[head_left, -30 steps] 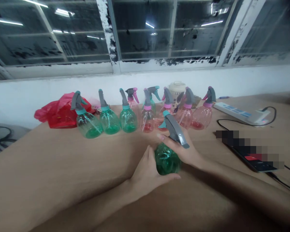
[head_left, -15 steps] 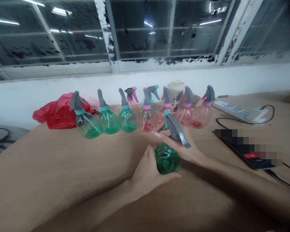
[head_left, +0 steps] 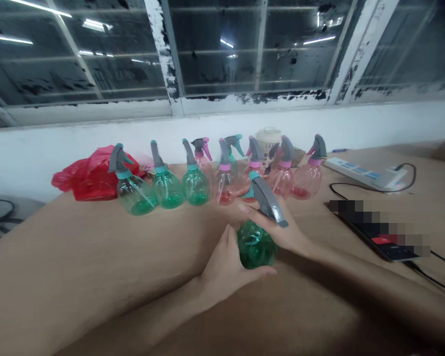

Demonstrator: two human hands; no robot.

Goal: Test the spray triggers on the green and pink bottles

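A green spray bottle (head_left: 257, 249) with a grey and teal spray head (head_left: 269, 200) is between my two hands near the middle of the table. My left hand (head_left: 224, 262) cups the left and near side of its round body, thumb along the bottom. Around the neck, just beneath the spray head, my right hand (head_left: 292, 231) is closed; parts of its fingers are hidden behind the bottle. Beyond my hands stand several green spray bottles (head_left: 167, 189) on the left and several pink spray bottles (head_left: 307, 180) on the right, with coloured liquid visible in some.
A red plastic bag (head_left: 92, 175) lies at the back left of the wooden table (head_left: 133, 267). At the right are a white power strip (head_left: 363, 173) and a black phone (head_left: 378, 237) with cables. A cup (head_left: 269, 138) stands behind the bottles, below the window wall.
The view has shifted slightly, so the background bottles sit a little lower in it. Both hands keep their hold on the green spray bottle, with hardly any visible movement.
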